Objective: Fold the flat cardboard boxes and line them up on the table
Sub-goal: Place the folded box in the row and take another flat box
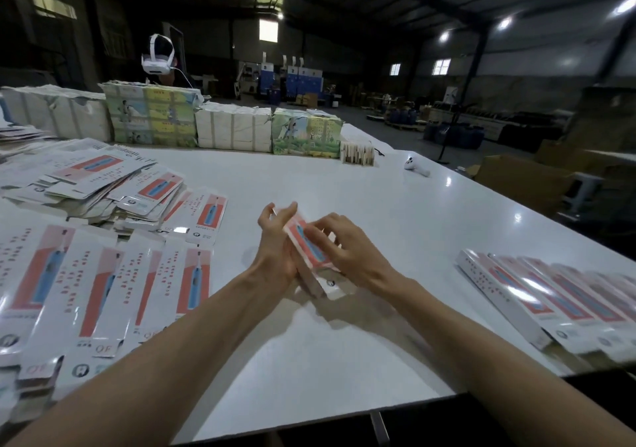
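Item held: one cardboard box (311,261), partly folded, red-and-blue print on its upper face, lifted just above the table (378,188) at centre, its near white end pointing towards the person.
- Left hand (275,243): palm against the box's left side, fingers curled up round its far end; grips it.
- Right hand (344,248): fingers bent over the printed upper face, holding the box from the right. Motion blur hides the exact fingertip contact.

Folded boxes (550,298): one row at the right edge of the table, side by side and touching, printed faces up.

Flat boxes (103,291): laid overlapping at near left, unfolded. Behind them, a loose heap of flat boxes (103,185).

Far edge of table: wrapped bundles (234,130) of white stock, and printed green-yellow bundles (151,116), in a line. Beside these, a small upright stack of cards (357,152) and a white handheld device (416,168), lying apart.

Behind the bundles: a person wearing a white headset (156,63).
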